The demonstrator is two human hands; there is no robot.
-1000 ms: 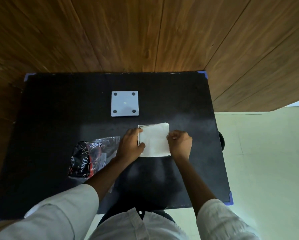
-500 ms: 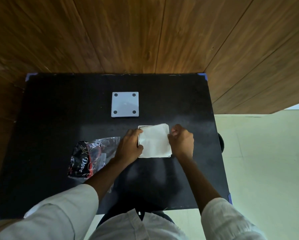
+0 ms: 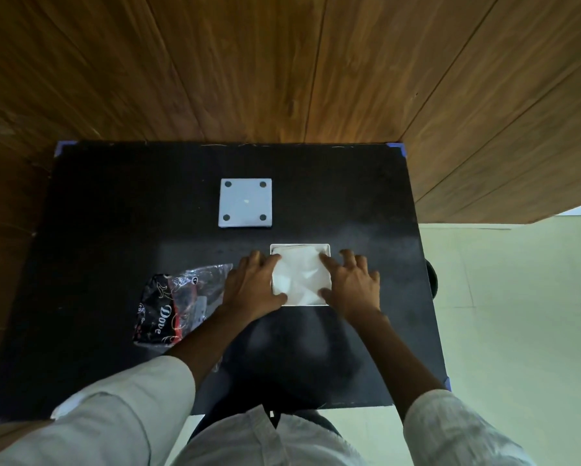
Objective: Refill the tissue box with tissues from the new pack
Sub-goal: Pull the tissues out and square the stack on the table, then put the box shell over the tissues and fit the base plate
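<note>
A white square tissue box (image 3: pixel 299 246) stands open near the middle of the black table (image 3: pixel 114 210), filled with a stack of white tissues (image 3: pixel 299 277). My left hand (image 3: pixel 254 287) lies flat at the box's left side, fingers spread, with fingertips on the tissues. On the right side my right hand (image 3: pixel 349 284) does the same, fingers apart and pressing on the stack's edge. The box's white lid (image 3: pixel 245 202), with a dark dot in each corner, lies flat farther back. The opened tissue pack (image 3: pixel 178 304), clear plastic with black and red print, lies to the left.
The table stands against a wooden panelled wall (image 3: pixel 282 62). Pale floor (image 3: pixel 517 314) runs along its right edge. A dark round seat (image 3: pixel 432 277) shows just past that edge. My light sleeves fill the bottom of the view.
Both hands have gone from curled at the stack's sides to spread flat on it. The tissues now sit lower inside the box, with its rim showing at the far edge.
</note>
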